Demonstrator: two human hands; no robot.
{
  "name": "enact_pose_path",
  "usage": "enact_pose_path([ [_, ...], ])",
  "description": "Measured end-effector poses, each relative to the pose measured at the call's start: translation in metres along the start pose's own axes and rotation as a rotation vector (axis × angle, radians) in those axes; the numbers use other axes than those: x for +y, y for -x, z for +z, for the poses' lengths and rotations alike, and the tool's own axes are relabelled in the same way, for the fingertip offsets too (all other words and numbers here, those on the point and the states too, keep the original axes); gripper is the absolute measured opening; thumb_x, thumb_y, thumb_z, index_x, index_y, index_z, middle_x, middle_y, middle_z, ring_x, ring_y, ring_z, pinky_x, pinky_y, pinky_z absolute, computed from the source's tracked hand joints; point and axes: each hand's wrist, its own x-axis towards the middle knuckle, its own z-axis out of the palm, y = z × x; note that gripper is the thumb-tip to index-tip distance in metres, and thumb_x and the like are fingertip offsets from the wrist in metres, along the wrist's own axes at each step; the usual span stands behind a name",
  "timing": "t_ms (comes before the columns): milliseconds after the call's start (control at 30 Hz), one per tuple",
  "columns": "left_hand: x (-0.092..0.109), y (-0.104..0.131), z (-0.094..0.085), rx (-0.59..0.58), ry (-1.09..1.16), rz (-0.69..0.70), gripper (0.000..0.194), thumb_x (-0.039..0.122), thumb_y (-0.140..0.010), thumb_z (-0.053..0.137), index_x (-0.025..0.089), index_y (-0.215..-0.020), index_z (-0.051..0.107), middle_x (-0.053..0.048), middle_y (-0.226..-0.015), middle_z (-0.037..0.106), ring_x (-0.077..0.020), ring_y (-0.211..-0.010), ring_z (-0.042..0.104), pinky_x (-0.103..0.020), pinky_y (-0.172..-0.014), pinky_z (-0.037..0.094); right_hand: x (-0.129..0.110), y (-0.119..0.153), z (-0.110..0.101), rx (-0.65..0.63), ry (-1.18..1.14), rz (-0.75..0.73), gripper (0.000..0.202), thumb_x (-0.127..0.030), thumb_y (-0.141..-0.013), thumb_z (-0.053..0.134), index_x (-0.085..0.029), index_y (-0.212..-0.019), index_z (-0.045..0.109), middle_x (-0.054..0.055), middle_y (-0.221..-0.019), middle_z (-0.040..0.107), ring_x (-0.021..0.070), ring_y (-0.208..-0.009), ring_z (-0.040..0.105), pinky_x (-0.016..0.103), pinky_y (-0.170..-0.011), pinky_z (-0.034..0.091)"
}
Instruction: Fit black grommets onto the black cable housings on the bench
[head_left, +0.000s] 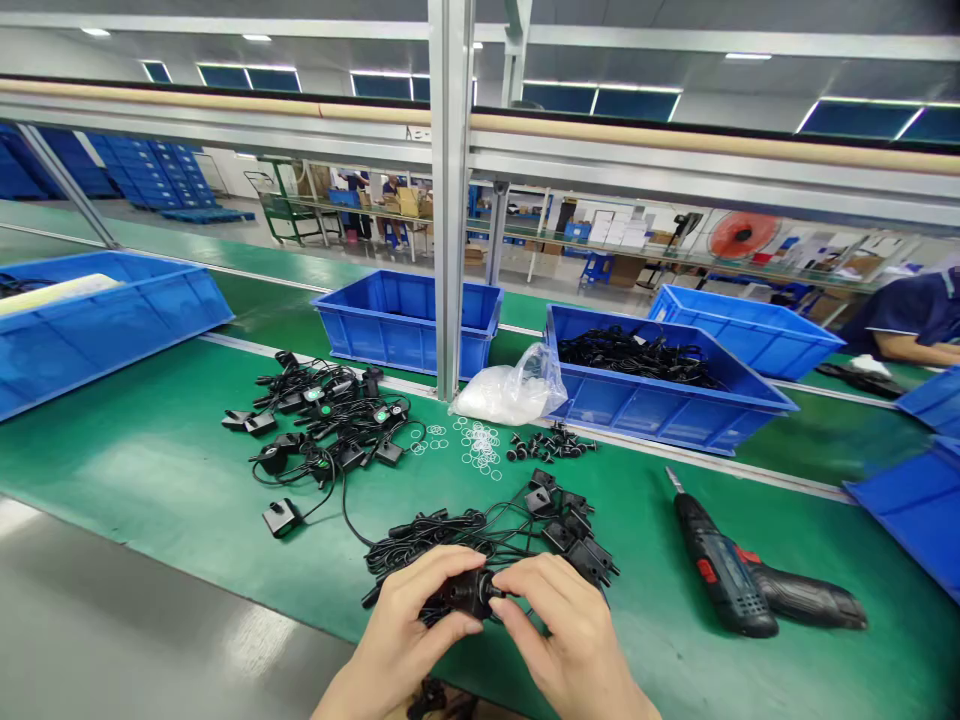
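Near the green table's front edge, my left hand point(416, 610) is closed around a black plastic housing point(466, 592). The fingertips of my right hand point(551, 615) pinch a small black round part point(493, 588) at the housing's right end; how far it is seated cannot be seen. Just beyond my hands lies a bundle of black cables point(431, 535) with several black box-shaped housings point(570, 535) at its right. Behind it are small black round-headed parts point(551, 443) and thin white rings point(480, 445). A tangle of cabled black units point(330, 420) lies further left.
A cordless screwdriver point(739, 570) lies on the right of the table. Beyond, an upright metal post point(450, 220) stands by a bag of white material point(510, 392). Blue bins point(409, 325) line the back, one point(660, 395) holding black cables. A co-worker's arm point(919, 348) shows at far right.
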Motion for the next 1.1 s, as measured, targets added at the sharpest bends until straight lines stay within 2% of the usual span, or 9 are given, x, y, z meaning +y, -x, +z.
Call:
enact_pose_path([
  [200, 0.001, 0.001, 0.005, 0.027, -0.076, 0.103, 0.044, 0.012, -0.085, 0.073, 0.028, -0.125, 0.064, -0.005, -0.117, 0.072, -0.0189, -0.107, 0.069, -0.024, -0.096, 0.056, 0.001, -0.001, 0.005, -0.026, 0.272, -0.005, 0.036, -0.028, -0.105, 0.045, -0.021, -0.071, 0.049, -0.001, -0.065, 0.052, 0.0155, -0.061, 0.047, 0.032, -0.062, 0.032],
  [300, 0.001, 0.002, 0.005, 0.022, -0.084, 0.092, 0.043, 0.014, -0.085, 0.074, 0.028, -0.124, 0.065, -0.004, -0.116, 0.072, -0.0185, -0.106, 0.07, -0.023, -0.095, 0.056, 0.001, -0.001, 0.002, -0.06, 0.23, 0.034, 0.042, -0.04, -0.108, 0.035, -0.022, -0.073, 0.049, -0.002, -0.066, 0.053, 0.0151, -0.06, 0.047, 0.031, -0.063, 0.032],
  [433, 0.001, 0.001, 0.006, 0.013, -0.093, 0.096, 0.041, 0.019, -0.086, 0.075, 0.028, -0.124, 0.065, -0.004, -0.114, 0.073, -0.0184, -0.104, 0.071, -0.023, -0.093, 0.057, 0.0, -0.001, -0.002, -0.111, 0.189, 0.016, 0.024, -0.028, -0.106, 0.037, -0.019, -0.091, 0.055, 0.003, -0.081, 0.059, 0.0177, -0.073, 0.052, 0.031, -0.069, 0.035],
  [633, -0.005, 0.003, 0.01, 0.027, -0.116, 0.118, 0.044, 0.021, -0.085, 0.076, 0.031, -0.126, 0.065, -0.003, -0.117, 0.073, -0.0194, -0.104, 0.071, -0.022, -0.093, 0.058, 0.008, 0.005, 0.011, 0.012, 0.371, -0.015, 0.038, -0.025, -0.106, 0.036, -0.022, -0.069, 0.044, -0.003, -0.059, 0.051, 0.0152, -0.053, 0.047, 0.032, -0.058, 0.032],
  [767, -0.012, 0.011, 0.015, 0.037, 0.02, -0.033, 0.047, 0.02, -0.084, 0.074, 0.035, -0.126, 0.062, -0.002, -0.117, 0.073, -0.0213, -0.104, 0.072, -0.024, -0.089, 0.06, 0.004, 0.01, 0.023, 0.046, 0.189, 0.033, 0.047, -0.062, -0.101, 0.038, -0.02, -0.099, 0.06, 0.003, -0.079, 0.067, 0.018, -0.067, 0.065, 0.029, -0.058, 0.046],
  [833, -0.015, 0.015, 0.019, 0.042, 0.177, -0.173, 0.049, 0.022, -0.083, 0.073, 0.035, -0.129, 0.058, -0.003, -0.12, 0.07, -0.0227, -0.106, 0.07, -0.025, -0.086, 0.061, -0.001, 0.01, 0.025, 0.004, 0.055, 0.035, 0.052, -0.064, -0.1, 0.038, -0.021, -0.12, 0.058, 0.006, -0.096, 0.07, 0.0187, -0.079, 0.07, 0.027, -0.067, 0.053],
  [900, -0.017, 0.019, 0.02, -0.037, 0.353, -0.317, 0.059, 0.025, -0.082, 0.074, 0.034, -0.136, 0.051, -0.005, -0.12, 0.068, -0.0243, -0.105, 0.068, -0.028, -0.082, 0.061, -0.004, 0.007, 0.019, 0.036, -0.072, 0.021, 0.042, -0.058, -0.102, 0.042, -0.025, -0.123, 0.057, 0.005, -0.102, 0.069, 0.0169, -0.086, 0.07, 0.024, -0.074, 0.055],
  [1000, -0.023, 0.021, 0.011, -0.42, 0.549, -0.478, 0.072, 0.026, -0.078, 0.076, 0.029, -0.144, 0.047, -0.004, -0.095, 0.07, -0.0233, -0.092, 0.068, -0.033, -0.082, 0.058, 0.006, -0.001, -0.004, 0.204, -0.148, 0.061, 0.032, -0.049, -0.098, 0.058, -0.028, -0.122, 0.057, 0.004, -0.108, 0.068, 0.0175, -0.1, 0.067, 0.025, -0.088, 0.054],
  [1100, -0.031, 0.017, -0.013, -0.624, 0.609, -0.474, 0.076, 0.032, -0.077, 0.077, 0.027, -0.147, 0.046, -0.003, -0.088, 0.066, -0.0213, -0.087, 0.065, -0.035, -0.088, 0.054, 0.038, -0.008, -0.028, 0.23, -0.087, 0.25, 0.024, -0.035, -0.095, 0.065, -0.029, -0.117, 0.061, 0.003, -0.112, 0.069, 0.019, -0.104, 0.065, 0.029, -0.09, 0.052],
])
